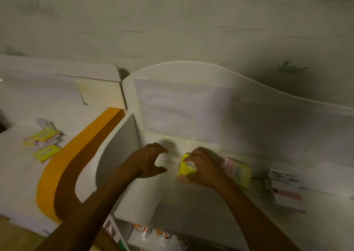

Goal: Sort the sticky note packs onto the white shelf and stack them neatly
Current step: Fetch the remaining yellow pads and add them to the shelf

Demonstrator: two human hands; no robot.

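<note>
Your right hand (205, 169) pinched a yellow pack (186, 167) on the white shelf (191, 195); your left hand (151, 160) hovered, fingers spread; several packs (45, 143) remained on the table (17, 166).

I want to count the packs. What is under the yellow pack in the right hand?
Under the yellow pack, which the right hand grips, a pale pink-orange pack peeks out on the white shelf. The hand and blur hide anything more.

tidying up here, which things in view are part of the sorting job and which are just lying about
Job: yellow pack gripped by right hand; left hand; pastel pack; packs on left table; white shelf.
Lying about: boxed items at right; orange strip.
</note>
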